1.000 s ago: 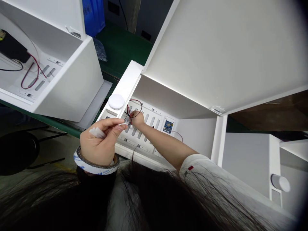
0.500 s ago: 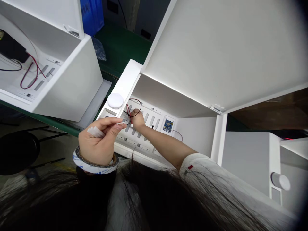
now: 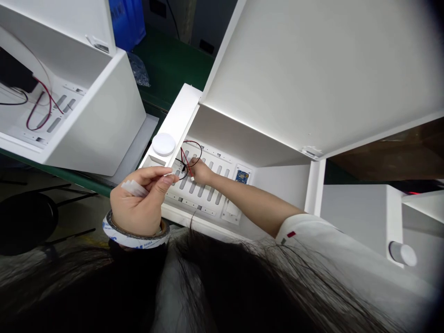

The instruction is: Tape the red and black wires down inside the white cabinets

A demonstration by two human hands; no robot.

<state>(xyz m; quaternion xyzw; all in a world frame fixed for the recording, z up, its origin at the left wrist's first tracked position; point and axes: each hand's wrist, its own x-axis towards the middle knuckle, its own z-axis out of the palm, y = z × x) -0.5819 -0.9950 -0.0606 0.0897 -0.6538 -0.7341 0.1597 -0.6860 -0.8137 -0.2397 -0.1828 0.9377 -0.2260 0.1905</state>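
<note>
My left hand (image 3: pixel 138 201) is closed above the front left corner of an open white box (image 3: pixel 284 187). Thumb and forefinger pinch a small white piece (image 3: pixel 169 174), while folded white strips (image 3: pixel 133 188) are tucked against the curled fingers. Around that wrist hangs a roll of tape (image 3: pixel 137 239) with blue print on its liner. My right hand (image 3: pixel 201 172) reaches down inside the box, fingers bent together at its slotted floor; their tips are hidden. Beside it are red and black wires (image 3: pixel 188 162) ending in a small white connector (image 3: pixel 192 178).
A blue circuit board (image 3: pixel 242 176) sits in the box, partly behind my right forearm. The raised lid (image 3: pixel 312 69) fills the upper right. Another open white box (image 3: pixel 97 120) with wires stands left, on a green work surface (image 3: pixel 166 60). A black stool (image 3: pixel 26 222) is below.
My right forearm has shifted and now covers part of the circuit board. The wire connector has moved slightly right. My left hand keeps its pinch, and the whole view has shifted a little.
</note>
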